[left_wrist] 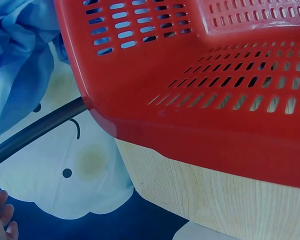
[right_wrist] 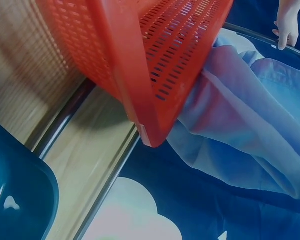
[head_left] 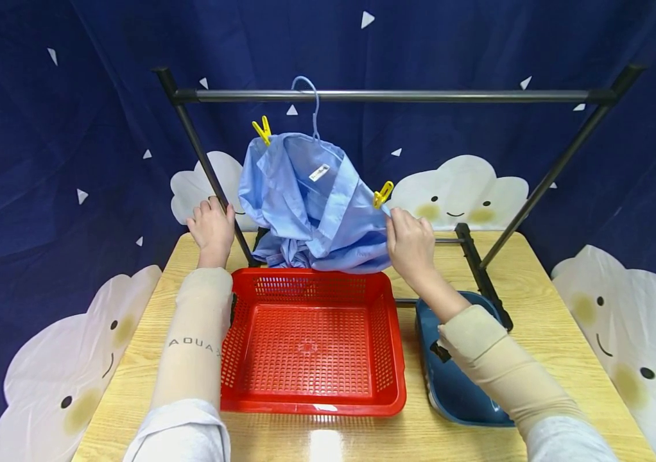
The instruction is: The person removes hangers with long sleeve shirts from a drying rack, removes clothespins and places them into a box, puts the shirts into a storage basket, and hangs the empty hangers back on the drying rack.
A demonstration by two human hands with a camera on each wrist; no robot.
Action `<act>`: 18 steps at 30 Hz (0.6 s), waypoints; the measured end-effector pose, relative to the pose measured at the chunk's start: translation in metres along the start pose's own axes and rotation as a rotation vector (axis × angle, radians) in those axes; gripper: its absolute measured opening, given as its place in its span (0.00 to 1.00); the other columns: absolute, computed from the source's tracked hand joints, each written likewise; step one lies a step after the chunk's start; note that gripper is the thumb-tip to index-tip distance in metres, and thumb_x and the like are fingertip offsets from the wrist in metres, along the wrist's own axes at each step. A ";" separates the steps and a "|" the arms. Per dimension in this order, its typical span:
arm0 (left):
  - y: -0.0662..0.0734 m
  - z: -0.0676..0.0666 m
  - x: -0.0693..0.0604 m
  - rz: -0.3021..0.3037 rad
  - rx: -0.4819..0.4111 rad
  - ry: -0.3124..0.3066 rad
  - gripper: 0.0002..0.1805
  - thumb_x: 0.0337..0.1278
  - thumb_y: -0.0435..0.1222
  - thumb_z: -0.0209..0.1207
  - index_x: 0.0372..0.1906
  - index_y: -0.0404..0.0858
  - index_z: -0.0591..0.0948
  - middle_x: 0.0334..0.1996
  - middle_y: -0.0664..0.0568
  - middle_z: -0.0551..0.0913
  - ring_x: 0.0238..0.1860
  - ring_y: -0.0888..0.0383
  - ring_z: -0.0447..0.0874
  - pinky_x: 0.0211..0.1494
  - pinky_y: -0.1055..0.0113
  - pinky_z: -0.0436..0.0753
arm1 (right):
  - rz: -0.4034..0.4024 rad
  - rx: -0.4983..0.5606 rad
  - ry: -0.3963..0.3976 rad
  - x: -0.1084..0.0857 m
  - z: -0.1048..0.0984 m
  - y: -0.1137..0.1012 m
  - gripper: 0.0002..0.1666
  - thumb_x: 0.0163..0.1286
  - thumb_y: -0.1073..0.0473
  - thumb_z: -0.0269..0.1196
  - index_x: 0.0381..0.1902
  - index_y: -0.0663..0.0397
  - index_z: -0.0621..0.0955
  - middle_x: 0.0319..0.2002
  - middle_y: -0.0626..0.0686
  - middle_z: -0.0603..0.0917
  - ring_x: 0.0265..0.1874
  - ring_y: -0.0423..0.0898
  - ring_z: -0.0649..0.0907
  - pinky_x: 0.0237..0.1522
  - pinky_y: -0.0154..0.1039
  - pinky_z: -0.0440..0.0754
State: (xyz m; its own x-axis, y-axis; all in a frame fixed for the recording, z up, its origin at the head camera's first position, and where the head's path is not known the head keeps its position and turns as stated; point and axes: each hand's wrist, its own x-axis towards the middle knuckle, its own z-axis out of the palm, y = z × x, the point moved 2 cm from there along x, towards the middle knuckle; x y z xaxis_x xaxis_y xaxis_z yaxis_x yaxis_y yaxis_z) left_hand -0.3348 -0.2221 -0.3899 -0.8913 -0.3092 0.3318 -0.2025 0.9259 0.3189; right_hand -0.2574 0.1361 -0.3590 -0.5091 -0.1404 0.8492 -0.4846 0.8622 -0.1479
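Note:
A light blue shirt (head_left: 342, 221) hangs on a blue hanger (head_left: 316, 109) hooked over the rack's bar, sloping down to the right. Yellow clothespins (head_left: 383, 194) clip it at both shoulders. My right hand (head_left: 410, 244) grips the shirt's edge just below the right clothespin, drawing the cloth out sideways. Beside the rack's left post is my left hand (head_left: 212, 230), its fingers loosely bent and holding nothing; the left wrist view catches only its fingertips (left_wrist: 5, 214). Bunched lower cloth of the shirt (left_wrist: 20, 65) hangs behind the basket.
A red perforated basket (head_left: 307, 407) sits on the wooden table (head_left: 131, 385) in front of the rack. To its right, under my right forearm, lies a blue tub (head_left: 449, 385) with a small dark item inside. The black rack bar (head_left: 449, 96) spans above.

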 end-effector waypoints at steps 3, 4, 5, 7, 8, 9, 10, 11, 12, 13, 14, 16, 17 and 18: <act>-0.001 0.003 0.002 0.003 -0.004 -0.004 0.26 0.66 0.48 0.41 0.56 0.31 0.66 0.52 0.36 0.70 0.54 0.40 0.65 0.52 0.47 0.63 | 0.008 0.016 0.013 0.001 -0.002 0.002 0.09 0.67 0.62 0.50 0.27 0.61 0.69 0.20 0.57 0.75 0.20 0.57 0.76 0.25 0.45 0.64; -0.002 0.003 0.003 0.003 -0.003 -0.005 0.26 0.66 0.48 0.42 0.57 0.31 0.66 0.52 0.36 0.70 0.54 0.40 0.65 0.52 0.47 0.63 | 0.012 0.019 0.018 0.001 -0.002 0.003 0.09 0.67 0.62 0.50 0.27 0.61 0.69 0.20 0.56 0.74 0.19 0.56 0.76 0.24 0.45 0.63; -0.002 0.003 0.003 0.004 -0.003 -0.003 0.26 0.66 0.48 0.42 0.56 0.31 0.66 0.52 0.36 0.70 0.54 0.40 0.65 0.52 0.47 0.63 | 0.016 0.022 0.021 0.001 -0.002 0.004 0.10 0.67 0.62 0.50 0.26 0.61 0.69 0.19 0.56 0.74 0.19 0.56 0.75 0.24 0.45 0.63; -0.002 0.003 0.003 0.005 -0.004 0.002 0.26 0.66 0.48 0.43 0.56 0.31 0.66 0.51 0.36 0.70 0.54 0.40 0.65 0.51 0.47 0.63 | 0.021 0.018 0.024 0.001 -0.004 0.005 0.10 0.67 0.62 0.50 0.27 0.61 0.69 0.19 0.56 0.74 0.19 0.56 0.75 0.24 0.45 0.63; -0.001 0.003 0.003 0.005 -0.005 0.003 0.26 0.66 0.48 0.43 0.56 0.31 0.66 0.51 0.36 0.71 0.54 0.40 0.65 0.51 0.47 0.63 | 0.025 0.017 0.026 0.001 -0.004 0.006 0.10 0.67 0.62 0.50 0.27 0.61 0.69 0.19 0.56 0.74 0.19 0.55 0.74 0.24 0.45 0.63; -0.001 0.003 0.003 0.005 -0.007 0.004 0.25 0.66 0.48 0.43 0.56 0.31 0.66 0.51 0.36 0.71 0.53 0.40 0.65 0.51 0.47 0.63 | 0.032 0.019 0.029 0.001 -0.005 0.006 0.10 0.67 0.62 0.50 0.27 0.61 0.70 0.19 0.56 0.74 0.18 0.55 0.74 0.24 0.45 0.63; -0.001 0.003 0.003 0.005 -0.008 0.004 0.25 0.66 0.48 0.43 0.56 0.31 0.67 0.51 0.36 0.71 0.53 0.40 0.66 0.51 0.47 0.64 | 0.039 0.022 0.031 0.002 -0.006 0.007 0.10 0.67 0.61 0.50 0.27 0.61 0.70 0.20 0.57 0.74 0.18 0.55 0.74 0.25 0.45 0.63; -0.001 0.003 0.002 0.005 -0.007 0.005 0.26 0.66 0.48 0.43 0.56 0.31 0.66 0.51 0.36 0.71 0.53 0.40 0.66 0.50 0.47 0.64 | 0.043 0.026 0.032 0.002 -0.006 0.007 0.10 0.68 0.61 0.50 0.28 0.61 0.70 0.20 0.57 0.74 0.18 0.55 0.74 0.25 0.45 0.63; -0.001 0.002 0.002 0.004 -0.007 0.005 0.26 0.66 0.48 0.43 0.56 0.31 0.66 0.51 0.36 0.71 0.53 0.40 0.66 0.50 0.47 0.64 | 0.045 0.028 0.035 0.002 -0.007 0.008 0.10 0.68 0.62 0.50 0.28 0.62 0.70 0.20 0.57 0.74 0.18 0.55 0.74 0.25 0.46 0.63; 0.000 0.002 0.002 0.004 -0.007 0.005 0.26 0.66 0.48 0.43 0.56 0.31 0.66 0.51 0.36 0.71 0.53 0.40 0.66 0.50 0.47 0.64 | 0.052 0.033 0.039 0.002 -0.008 0.009 0.10 0.68 0.62 0.50 0.28 0.62 0.71 0.20 0.57 0.75 0.18 0.55 0.74 0.25 0.46 0.63; 0.000 0.002 0.002 0.003 -0.007 0.005 0.26 0.66 0.48 0.43 0.56 0.31 0.66 0.51 0.36 0.71 0.53 0.40 0.66 0.50 0.47 0.64 | 0.058 0.037 0.044 0.002 -0.008 0.009 0.09 0.68 0.62 0.50 0.28 0.62 0.71 0.20 0.58 0.75 0.18 0.55 0.74 0.25 0.46 0.63; 0.000 0.002 0.001 0.002 -0.005 0.006 0.26 0.66 0.48 0.42 0.57 0.31 0.66 0.51 0.36 0.71 0.53 0.40 0.66 0.50 0.47 0.64 | 0.063 0.039 0.054 0.001 -0.009 0.011 0.09 0.68 0.62 0.51 0.29 0.62 0.71 0.21 0.58 0.75 0.18 0.55 0.74 0.25 0.46 0.63; 0.000 0.003 0.001 0.002 -0.006 0.007 0.26 0.66 0.48 0.42 0.56 0.31 0.66 0.51 0.36 0.71 0.53 0.40 0.66 0.50 0.47 0.64 | 0.062 0.037 0.061 0.001 -0.010 0.012 0.09 0.67 0.62 0.51 0.29 0.62 0.71 0.21 0.58 0.76 0.19 0.55 0.75 0.25 0.46 0.63; 0.000 0.003 0.001 0.002 -0.008 0.009 0.26 0.66 0.48 0.43 0.56 0.31 0.66 0.51 0.36 0.71 0.53 0.40 0.66 0.50 0.48 0.64 | 0.062 0.036 0.069 0.001 -0.010 0.013 0.09 0.67 0.62 0.51 0.29 0.62 0.71 0.21 0.59 0.76 0.19 0.56 0.75 0.25 0.47 0.63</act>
State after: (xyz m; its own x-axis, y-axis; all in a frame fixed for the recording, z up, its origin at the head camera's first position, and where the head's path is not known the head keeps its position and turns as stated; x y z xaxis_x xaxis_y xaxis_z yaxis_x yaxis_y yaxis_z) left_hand -0.3369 -0.2223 -0.3921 -0.8879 -0.3097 0.3403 -0.1976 0.9246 0.3257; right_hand -0.2571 0.1525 -0.3545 -0.4894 -0.0528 0.8704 -0.4797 0.8499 -0.2182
